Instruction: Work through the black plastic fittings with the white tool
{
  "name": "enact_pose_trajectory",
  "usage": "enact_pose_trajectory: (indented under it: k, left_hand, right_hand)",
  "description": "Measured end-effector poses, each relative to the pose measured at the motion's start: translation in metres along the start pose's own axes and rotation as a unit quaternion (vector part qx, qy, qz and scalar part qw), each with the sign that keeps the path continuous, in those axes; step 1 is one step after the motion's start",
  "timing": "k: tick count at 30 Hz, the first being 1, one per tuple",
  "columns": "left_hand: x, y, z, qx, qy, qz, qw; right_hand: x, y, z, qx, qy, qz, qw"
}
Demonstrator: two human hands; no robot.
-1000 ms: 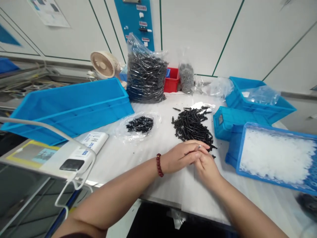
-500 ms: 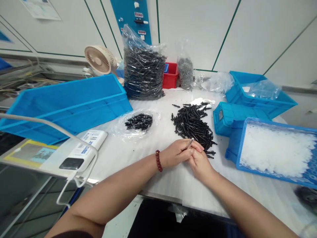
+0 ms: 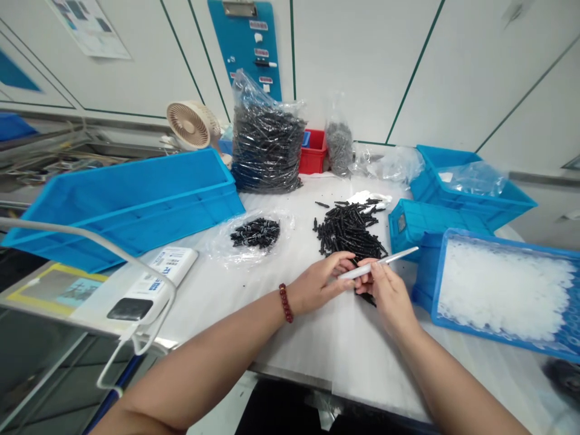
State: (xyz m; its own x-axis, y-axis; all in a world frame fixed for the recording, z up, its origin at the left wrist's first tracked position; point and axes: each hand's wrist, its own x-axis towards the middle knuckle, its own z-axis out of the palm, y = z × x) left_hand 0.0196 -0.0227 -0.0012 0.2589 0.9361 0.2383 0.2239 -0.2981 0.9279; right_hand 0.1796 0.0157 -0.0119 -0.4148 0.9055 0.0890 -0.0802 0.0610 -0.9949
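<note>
A long blue bin (image 3: 136,232) sits along the left edge of the tabletop (image 3: 203,305), with a white box (image 3: 167,269) beside it toward the front left corner. To the right, a small clear bag (image 3: 226,255) lies flat with black parts on it. Behind that, a large clear bag of black parts (image 3: 269,145) stands upright near the back edge.

The left hand (image 3: 321,281), a beaded bracelet (image 3: 285,302) at its wrist, reaches in over the front edge with fingers curled beside the lower end of a white pen (image 3: 357,272) (whether it grips anything, I cannot tell). The pen slants above the tabletop, its narrow end toward the right edge. Just beyond the hands lies a loose pile of black parts (image 3: 348,229). The right hand (image 3: 389,293) pinches the pen between thumb and fingers. Nearer the right edge, a blue tray (image 3: 426,275) holds small white pieces (image 3: 502,290).
</note>
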Motion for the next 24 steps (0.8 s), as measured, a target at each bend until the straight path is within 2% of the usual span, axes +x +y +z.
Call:
enact_pose_trajectory:
  k: [1,3,5,6,7,9,11,14,16,18,20,21,24]
  left_hand:
    - [0.001,0.0,0.0,0.027,-0.007,-0.013,1.0]
    - [0.002,0.001,-0.002,0.069,-0.029,-0.031,0.997]
    - [0.004,0.002,-0.008,0.071,-0.023,-0.054,0.996]
    - [0.005,0.002,-0.013,0.059,-0.002,-0.068,0.996]
    - [0.005,0.003,-0.018,0.043,0.028,-0.081,0.995]
    - [0.005,0.006,-0.028,0.033,0.07,-0.09,0.993]
    - [0.004,0.01,-0.033,0.054,0.053,-0.071,0.995]
    - [0.001,0.013,-0.029,0.077,-0.044,-0.029,0.996]
    - [0.002,0.011,-0.021,0.063,-0.063,-0.022,0.996]
    - [0.004,0.005,-0.012,0.068,-0.005,-0.044,0.997]
    - [0.009,-0.003,-0.005,0.136,0.069,-0.086,0.985]
    - [0.011,-0.007,-0.002,0.192,0.085,-0.105,0.972]
    - [0.014,-0.015,0.005,0.336,0.047,-0.126,0.932]
  right_hand:
    - [0.001,-0.001,-0.003,0.019,0.003,0.009,1.0]
    - [0.003,-0.004,-0.008,-0.02,-0.016,0.01,1.0]
    - [0.001,-0.01,-0.014,-0.145,-0.02,-0.042,0.988]
    - [0.0,-0.014,-0.016,-0.222,-0.005,-0.094,0.971]
    - [-0.003,-0.019,-0.017,-0.294,0.019,-0.159,0.942]
    - [-0.007,-0.028,-0.016,-0.401,0.057,-0.296,0.865]
    - [-0.01,-0.033,-0.011,-0.477,0.054,-0.383,0.789]
    - [-0.011,-0.027,-0.003,-0.573,0.004,-0.415,0.706]
    - [-0.01,-0.018,-0.004,-0.618,-0.027,-0.393,0.68]
    - [-0.008,-0.01,-0.009,-0.644,-0.031,-0.329,0.689]
    - [-0.007,-0.008,-0.015,-0.631,-0.016,-0.254,0.733]
    - [-0.006,-0.009,-0.017,-0.61,-0.011,-0.226,0.76]
    - [-0.006,-0.017,-0.018,-0.525,-0.018,-0.172,0.833]
